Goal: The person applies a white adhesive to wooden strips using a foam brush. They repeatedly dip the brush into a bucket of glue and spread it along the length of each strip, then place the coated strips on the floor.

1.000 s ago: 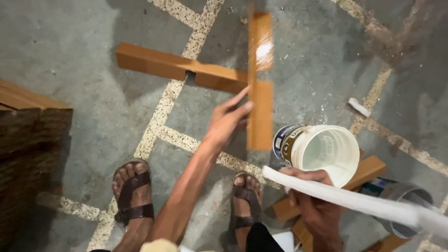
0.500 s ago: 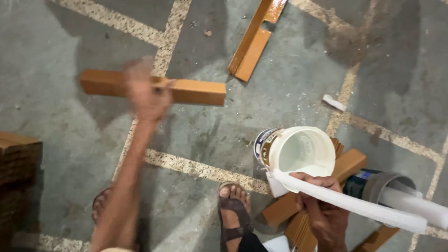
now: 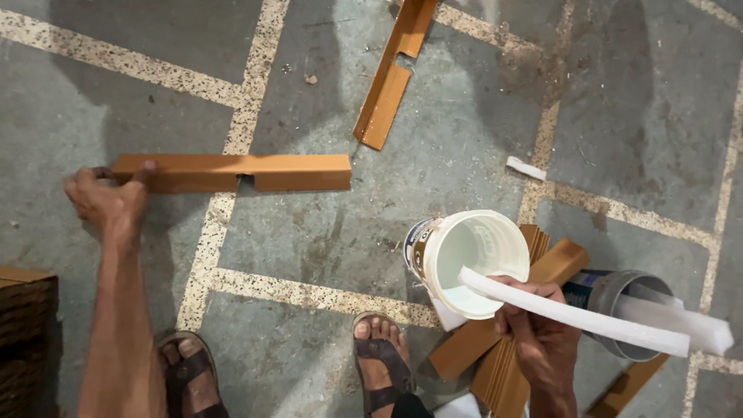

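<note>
Head view: left hand (image 3: pixel 104 203) is reached out to the far left, fingers curled onto the left end of the notched orange board (image 3: pixel 232 172), thumb and fingertips pinching that end (light grip, not a full wrap). The board lies flat on the floor (image 3: pixel 480 131), long axis running straight out to the right of that hand, notch on its near edge about mid-length. Its right end stops short of the white bucket (image 3: pixel 464 259).

Right hand (image 3: pixel 538 325) is closed around a long white foam strip (image 3: pixel 573 313) that runs off to its right, and it sits against the bucket rim (can't tell how the bucket is gripped). Bucket is empty-looking and tilted toward the camera.

Left hand is the only one on the board; right hand is well apart from it.

A second orange board (image 3: pixel 391 77) lies beyond both hands, angled away. More orange pieces (image 3: pixel 503 340) are stacked under the right hand, and a grey pipe (image 3: pixel 631 298) lies just right of it.
</note>
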